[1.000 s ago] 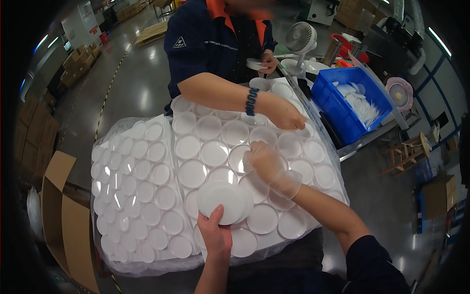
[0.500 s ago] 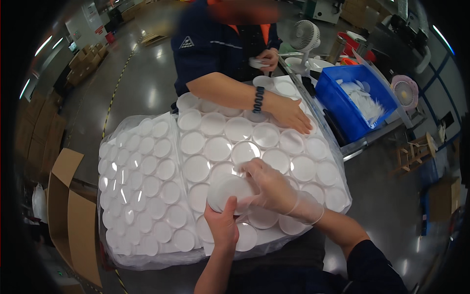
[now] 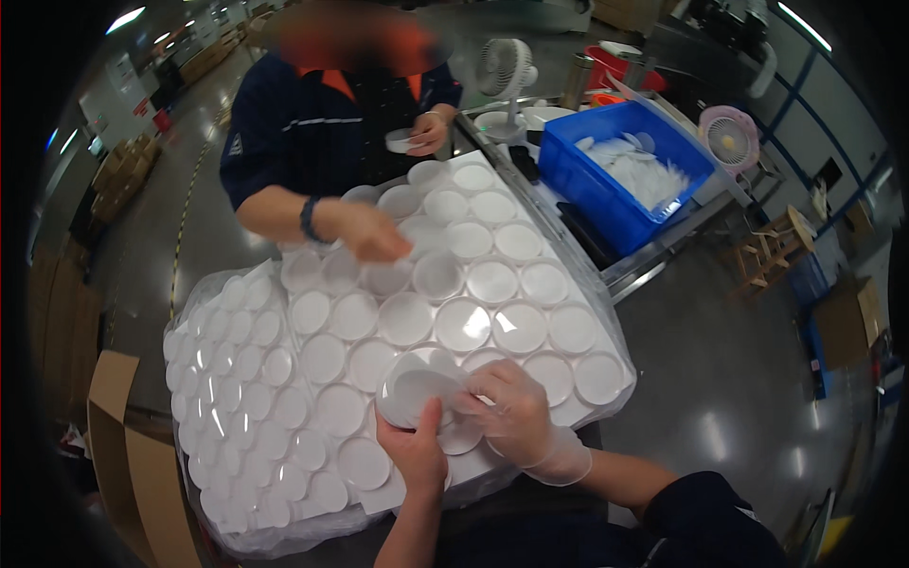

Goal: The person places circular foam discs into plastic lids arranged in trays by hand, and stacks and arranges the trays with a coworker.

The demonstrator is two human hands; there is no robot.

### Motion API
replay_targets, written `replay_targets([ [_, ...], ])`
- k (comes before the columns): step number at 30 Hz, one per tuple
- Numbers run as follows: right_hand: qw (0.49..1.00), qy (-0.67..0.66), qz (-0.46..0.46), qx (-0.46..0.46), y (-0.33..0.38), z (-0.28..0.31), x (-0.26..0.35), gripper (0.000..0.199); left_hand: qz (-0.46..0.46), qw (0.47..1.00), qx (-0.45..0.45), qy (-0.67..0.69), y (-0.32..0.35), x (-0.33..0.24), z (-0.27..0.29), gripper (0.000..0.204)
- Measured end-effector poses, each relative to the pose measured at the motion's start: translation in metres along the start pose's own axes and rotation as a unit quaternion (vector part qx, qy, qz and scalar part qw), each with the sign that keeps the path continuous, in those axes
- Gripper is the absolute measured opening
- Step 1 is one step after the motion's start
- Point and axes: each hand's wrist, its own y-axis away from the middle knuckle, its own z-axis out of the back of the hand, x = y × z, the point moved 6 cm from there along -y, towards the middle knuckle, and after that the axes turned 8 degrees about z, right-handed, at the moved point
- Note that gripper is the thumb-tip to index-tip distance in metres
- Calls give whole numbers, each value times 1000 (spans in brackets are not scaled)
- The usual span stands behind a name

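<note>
My bare left hand [image 3: 417,452] is wrapped around a stack of thin white round discs [image 3: 405,390], thumb across the near edge. My right hand [image 3: 511,415], in a clear thin glove, has its fingers pinched together at the stack's right edge. The top discs look fanned apart there, and the fingertips are partly blurred. Both hands are above rows of shallow white round lids [image 3: 463,324] on a white sheet. Several of these lids have a shiny face, others look matt.
Across the table a co-worker's blurred hand [image 3: 374,232] is over the lids; their other hand holds a white lid [image 3: 400,141]. A blue bin [image 3: 606,194] of white discs stands at the right, near a white fan [image 3: 507,68]. Plastic-wrapped lids [image 3: 248,360] lie left, beside a cardboard box [image 3: 156,473].
The whole view has shifted, so the table appears farther left. My right fingers have closed in at the stack's edge, where discs now fan out. The co-worker's hand has lifted and drawn back leftward.
</note>
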Motion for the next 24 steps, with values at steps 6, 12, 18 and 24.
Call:
replay_targets([
  [6, 846, -287, -444, -70, -3, 31, -94, 11, 122, 979, 2, 162, -5, 14, 4, 37],
  [12, 947, 131, -288, 58, -25, 86, -197, 31, 168, 975, 29, 142, 4, 17, -11, 38],
  [18, 935, 318, -94, 129, -25, 60, -180, 24, 181, 976, 48, 114, 4, 22, -15, 38],
  [24, 937, 290, 6, 196, -26, 46, -152, 19, 141, 987, 48, 64, -4, 19, -24, 38],
])
